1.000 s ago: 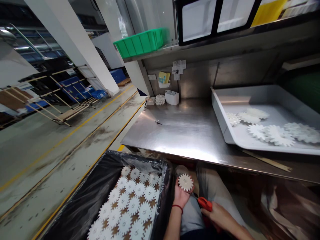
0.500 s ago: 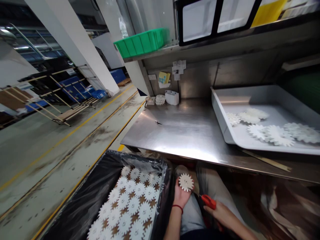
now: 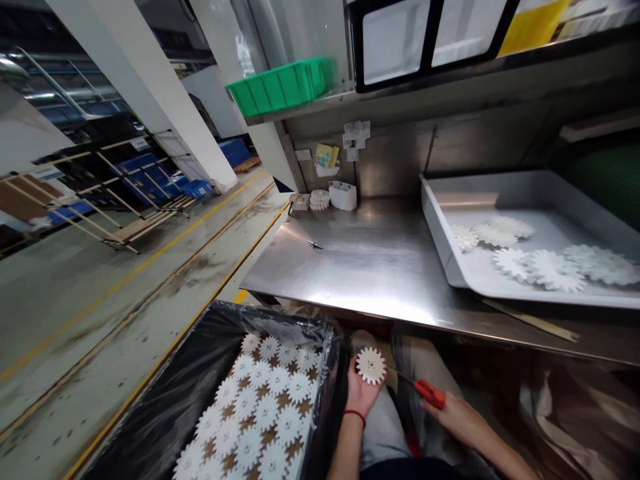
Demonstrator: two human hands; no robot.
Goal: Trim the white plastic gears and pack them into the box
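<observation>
A white toothed gear (image 3: 371,366) rests face up in my left hand (image 3: 361,392), whose fingers curl around its edge. Its wrist wears a red band. To the right, my right hand (image 3: 453,412) is closed on the red handle of a screwdriver-like tool (image 3: 429,394). The tool's thin shaft points left toward the gear, and its tip shows near the gear's right side; whether they touch is hard to tell. Rows of similar white gears (image 3: 267,410) lie in a box lined with black plastic (image 3: 200,353) on the left.
Beyond my lap stands a steel table (image 3: 350,267) with a small metal piece (image 3: 315,245). A grey tray (image 3: 460,267) on its right holds several white gears. A light strip (image 3: 533,320) lies at the front edge. A green bin (image 3: 280,87) sits on the shelf.
My right hand has moved to the right with the red-handled tool, away from the gear, and more of the shaft shows. The left hand and its gear have hardly moved.
</observation>
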